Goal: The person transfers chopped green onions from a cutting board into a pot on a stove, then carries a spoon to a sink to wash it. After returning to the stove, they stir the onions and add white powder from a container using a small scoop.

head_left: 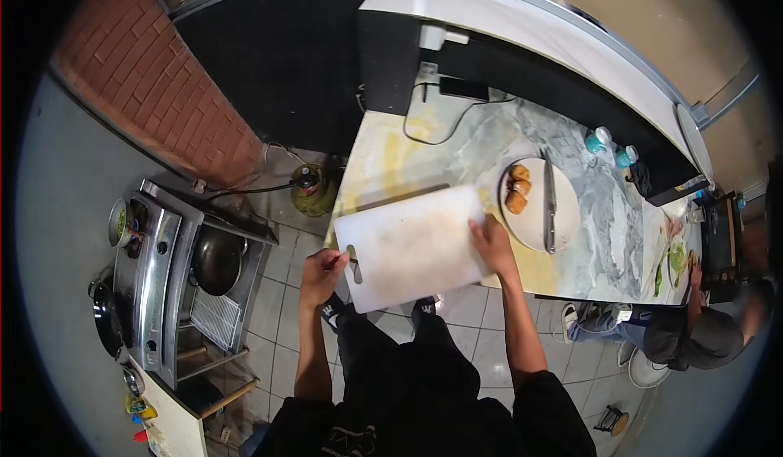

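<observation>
Marble-patterned countertop [522, 124] with a white cutting board [416, 245] above its near edge; contact between the two cannot be told. The board's long axis runs left to right, the right end slightly farther from the person, the handle slot [354, 265] pointing left. It is probably light, stiff and sturdy, slippery if greasy; the short ends offer the best hold. To the right lies a round plate [530, 222]. The right hand [493, 246] clasps the board's right end, thumb uppermost; the left hand [324, 274], fingers curled, pinches the slotted end. Across the plate rests a knife [550, 200], beside browned food pieces [517, 189].
</observation>
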The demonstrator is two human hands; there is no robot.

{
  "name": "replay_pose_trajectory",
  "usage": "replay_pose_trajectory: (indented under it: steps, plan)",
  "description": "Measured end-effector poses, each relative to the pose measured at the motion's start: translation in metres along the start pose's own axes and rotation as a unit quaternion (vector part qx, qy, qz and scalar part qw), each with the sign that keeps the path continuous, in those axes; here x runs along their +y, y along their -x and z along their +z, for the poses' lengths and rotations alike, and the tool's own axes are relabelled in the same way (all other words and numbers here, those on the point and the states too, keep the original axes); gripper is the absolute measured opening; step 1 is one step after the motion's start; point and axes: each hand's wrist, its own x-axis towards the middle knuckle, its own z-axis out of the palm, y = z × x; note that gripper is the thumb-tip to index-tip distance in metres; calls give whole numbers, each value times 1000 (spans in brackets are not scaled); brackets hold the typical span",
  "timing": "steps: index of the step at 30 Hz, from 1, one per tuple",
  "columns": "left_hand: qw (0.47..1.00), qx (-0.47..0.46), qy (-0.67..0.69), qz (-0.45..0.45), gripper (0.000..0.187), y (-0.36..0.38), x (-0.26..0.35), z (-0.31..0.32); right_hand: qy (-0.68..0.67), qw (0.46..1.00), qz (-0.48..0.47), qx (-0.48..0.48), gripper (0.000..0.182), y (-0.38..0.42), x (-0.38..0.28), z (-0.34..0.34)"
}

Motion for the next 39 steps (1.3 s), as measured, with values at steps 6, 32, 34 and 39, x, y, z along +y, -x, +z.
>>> replay_pose_trajectory:
  steps: [6, 32, 34, 39]
  plan:
    - [997, 65, -33, -30, 20, -9, -35, 57, 82, 994, -36, -60, 46, -90, 12, 15]
    - [919, -183, -279, 210, 69, -15, 2, 68, 292, 947, 7, -136, 94, 9, -33, 67]
    - [936, -183, -231, 193, 65, -21, -8, 72, 314, 943, 9, -112, 94, 4, -28, 74]
    - [941, -156, -232, 193, 65, -24, -8, 86, 234, 971, -36, -30, 75, -16, -9, 78]
